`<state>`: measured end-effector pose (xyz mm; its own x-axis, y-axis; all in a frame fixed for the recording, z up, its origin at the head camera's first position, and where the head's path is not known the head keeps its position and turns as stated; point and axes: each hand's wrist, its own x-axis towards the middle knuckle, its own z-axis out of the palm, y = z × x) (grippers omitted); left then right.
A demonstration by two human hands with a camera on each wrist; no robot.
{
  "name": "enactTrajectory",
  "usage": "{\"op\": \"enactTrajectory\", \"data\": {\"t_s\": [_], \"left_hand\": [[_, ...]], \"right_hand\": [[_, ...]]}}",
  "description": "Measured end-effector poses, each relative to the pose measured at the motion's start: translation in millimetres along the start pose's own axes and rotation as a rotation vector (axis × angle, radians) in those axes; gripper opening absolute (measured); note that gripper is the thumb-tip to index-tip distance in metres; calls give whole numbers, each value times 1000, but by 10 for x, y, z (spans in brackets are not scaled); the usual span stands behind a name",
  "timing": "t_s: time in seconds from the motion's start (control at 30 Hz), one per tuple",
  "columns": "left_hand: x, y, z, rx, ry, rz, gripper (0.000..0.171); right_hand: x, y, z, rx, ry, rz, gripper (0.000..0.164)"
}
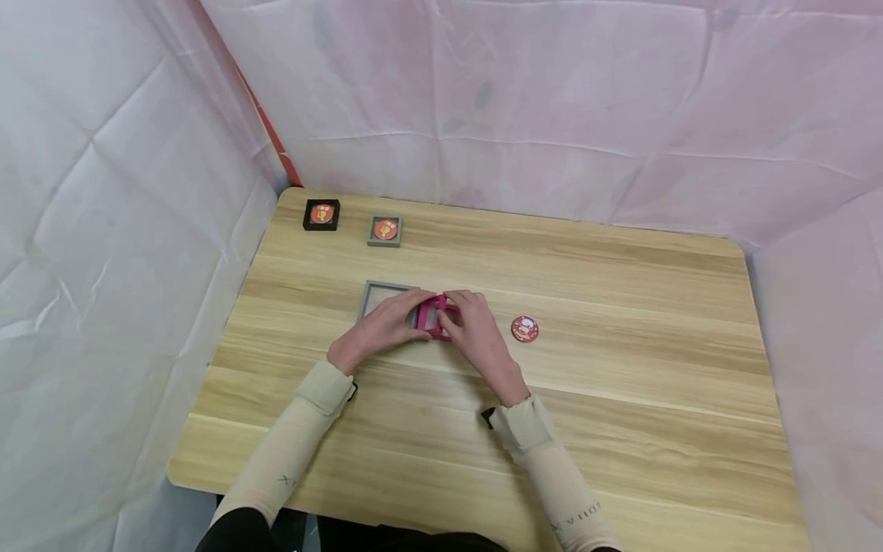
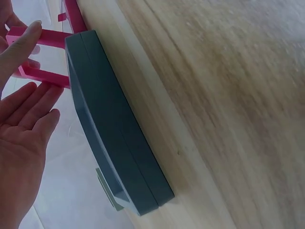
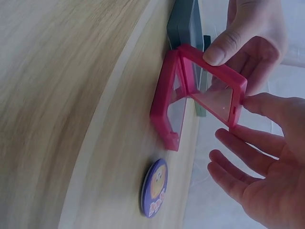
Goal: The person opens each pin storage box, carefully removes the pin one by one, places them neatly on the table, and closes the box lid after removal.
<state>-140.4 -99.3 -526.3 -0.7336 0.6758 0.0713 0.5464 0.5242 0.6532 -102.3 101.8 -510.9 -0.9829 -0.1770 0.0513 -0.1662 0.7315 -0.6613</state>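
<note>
A pink hinged display frame (image 1: 429,316) with clear film windows stands spread, its lower half resting close to the table (image 3: 164,112) and its upper half raised (image 3: 217,71). The left hand (image 1: 386,318) pinches one side of the raised half, thumb on its edge. At the raised half's outer edge, the right hand (image 1: 476,333) grips with thumb and forefinger; its other fingers (image 3: 240,152) are spread below. Beside the pink frame, a larger grey frame (image 1: 372,291) lies partly under the left hand. A round badge (image 1: 525,329) with a cartoon lies right of the right hand.
Toward the back left sit a small black frame (image 1: 321,215) and a small grey-green frame (image 1: 385,230), each showing an orange round badge. The wooden table (image 1: 621,345) is bordered by pale hanging cloth (image 1: 552,100) at the back and sides.
</note>
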Motion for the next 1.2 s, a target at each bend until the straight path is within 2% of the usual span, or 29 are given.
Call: {"op": "enactTrajectory", "data": {"t_s": [0.23, 0.57, 1.2], "left_hand": [[32, 25, 43, -1, -22, 13, 71], [24, -12, 126, -3, 5, 70, 67], [110, 125, 159, 110, -13, 1, 63]], "right_hand": [[-29, 80, -27, 10, -4, -1, 37], [-74, 132, -18, 12, -11, 20, 36], [-67, 246, -3, -73, -24, 9, 40]]}}
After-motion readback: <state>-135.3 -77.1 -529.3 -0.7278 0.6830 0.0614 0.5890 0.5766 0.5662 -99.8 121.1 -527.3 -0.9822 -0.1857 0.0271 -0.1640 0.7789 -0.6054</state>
